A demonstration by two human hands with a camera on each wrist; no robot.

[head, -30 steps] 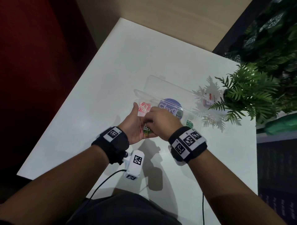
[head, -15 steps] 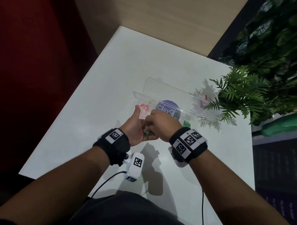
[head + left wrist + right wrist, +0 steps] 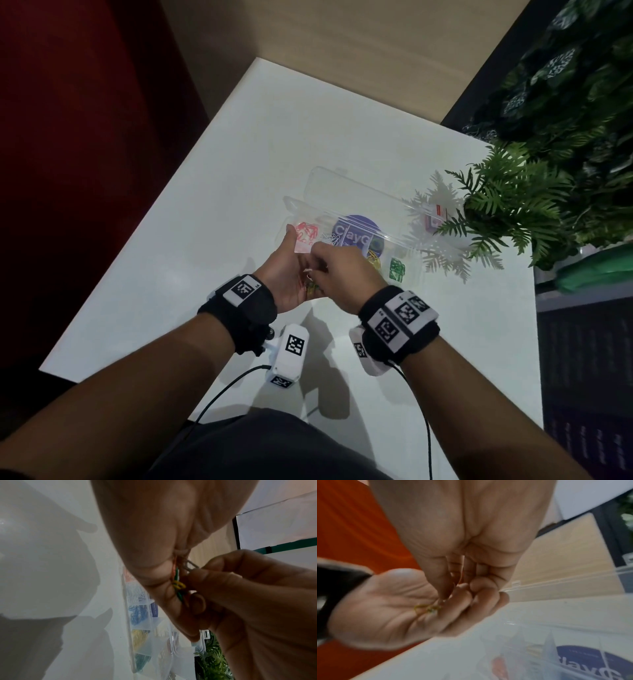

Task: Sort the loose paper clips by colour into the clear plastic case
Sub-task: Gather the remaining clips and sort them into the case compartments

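My left hand is cupped palm up just in front of the clear plastic case and holds a small bunch of loose paper clips, yellow, green and orange. My right hand reaches into that palm, and its thumb and fingertips pinch a silver clip at the top of the bunch. The right wrist view shows a yellow clip lying on the left palm. The case lies open; its compartments hold red clips, white clips, yellow clips and green clips.
The case rests on a white table, with its lid laid open behind. A fern-like plant overhangs the table's right side near the case's end. A red wall runs along the left. Cables trail from both wrist cameras.
Both hands stay together in front of the case, and the right fingers keep working in the left palm. The head view has shifted slightly.
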